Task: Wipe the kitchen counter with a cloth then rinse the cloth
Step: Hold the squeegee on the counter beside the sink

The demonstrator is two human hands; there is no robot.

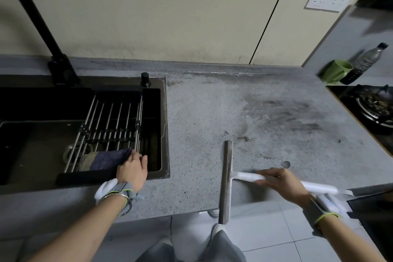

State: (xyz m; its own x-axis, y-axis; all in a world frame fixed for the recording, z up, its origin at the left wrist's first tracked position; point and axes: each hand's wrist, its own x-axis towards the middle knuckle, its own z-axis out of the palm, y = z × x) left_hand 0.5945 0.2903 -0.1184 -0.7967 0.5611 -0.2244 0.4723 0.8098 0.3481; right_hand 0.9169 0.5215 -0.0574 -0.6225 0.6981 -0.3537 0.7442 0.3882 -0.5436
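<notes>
Cloth (106, 160): folded on rack inside sink (163, 125), long axis toward drain; left hand (131, 171) on its near-desk end, fingers curled onto it; right hand (282, 183), farther, grips squeegee (226, 181) handle.

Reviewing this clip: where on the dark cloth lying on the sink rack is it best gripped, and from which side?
Grip the dark cloth at its right edge, coming from the counter side, as the left hand does. That edge lies free atop the rack, nearest the counter; its left part sits deeper over the sink.

The faucet (32, 17) top is cut off; the right hand (282, 183) is blurred.
</notes>
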